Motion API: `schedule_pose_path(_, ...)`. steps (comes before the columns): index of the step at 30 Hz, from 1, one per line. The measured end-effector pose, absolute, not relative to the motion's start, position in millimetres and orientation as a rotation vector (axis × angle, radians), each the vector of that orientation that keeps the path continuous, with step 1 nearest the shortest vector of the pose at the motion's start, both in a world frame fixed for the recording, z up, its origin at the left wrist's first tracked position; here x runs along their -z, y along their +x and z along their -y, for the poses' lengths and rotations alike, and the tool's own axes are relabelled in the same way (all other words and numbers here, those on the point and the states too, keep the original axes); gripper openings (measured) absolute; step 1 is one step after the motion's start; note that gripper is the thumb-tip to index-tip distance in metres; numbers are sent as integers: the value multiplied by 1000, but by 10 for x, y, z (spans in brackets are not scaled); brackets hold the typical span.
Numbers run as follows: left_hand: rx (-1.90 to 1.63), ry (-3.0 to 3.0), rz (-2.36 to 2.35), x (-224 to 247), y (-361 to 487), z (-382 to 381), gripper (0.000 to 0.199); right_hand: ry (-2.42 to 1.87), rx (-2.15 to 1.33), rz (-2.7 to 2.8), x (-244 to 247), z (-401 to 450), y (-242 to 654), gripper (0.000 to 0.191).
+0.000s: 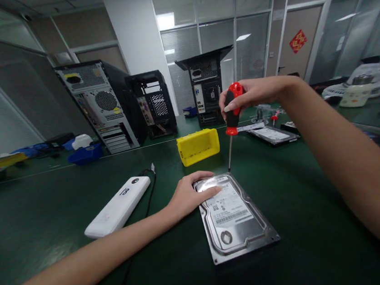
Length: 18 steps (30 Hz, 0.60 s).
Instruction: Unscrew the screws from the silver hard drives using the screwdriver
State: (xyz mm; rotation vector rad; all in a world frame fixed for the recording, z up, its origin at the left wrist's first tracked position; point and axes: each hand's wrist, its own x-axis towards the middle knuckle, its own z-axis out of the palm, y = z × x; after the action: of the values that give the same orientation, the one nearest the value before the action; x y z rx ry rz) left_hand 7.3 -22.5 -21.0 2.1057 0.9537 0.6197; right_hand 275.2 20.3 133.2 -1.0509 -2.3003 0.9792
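A silver hard drive [233, 204] with a white label lies flat on the green table. My left hand [190, 192] grips its far left corner, thumb across the label and fingers along the far edge. In my right hand [246, 95] is a red and black screwdriver [232, 110], held upright by its handle. The shaft points down, and its tip meets the drive's far right corner; whether it sits in a screw is too small to tell. Just beyond the drive, a yellow plastic bin [199, 147] rests on its side with its opening towards me.
A white power bank [118, 208] marked 18, with a black cable, lies left of my left hand. Another hard drive [273, 135] is under my right forearm. Computer cases [103, 102] stand at the back. Blue bins [86, 153] sit at the far left.
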Motion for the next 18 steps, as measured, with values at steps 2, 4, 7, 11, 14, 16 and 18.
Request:
schedule_pose_path(2,-620,2105,-946,206,69,228,49,-1067,-994,2277,-1323,-208,2766,21)
schedule_pose_path(4,-619,2104,-942,201,68,230,49,-1073,-999,2262,-1324,-201,2774,21)
schedule_pose_path(7,-621,2103,-945,198,71,229,49,-1064,-967,2266,-1342,-166,2796,23)
schedule_pose_path(11,-620,2099,-950,200,81,222,49,-1003,-819,2222,-1382,-101,2861,23)
schedule_pose_path(14,-616,2107,-964,194,88,223,47,-912,-742,2056,-1401,-84,2908,23)
schedule_pose_path(16,-611,2109,-968,189,90,227,46,-877,-727,1987,-1403,-89,2917,25)
schedule_pose_path(18,-609,2107,-970,187,87,232,46,-899,-659,1965,-1401,-94,2906,26)
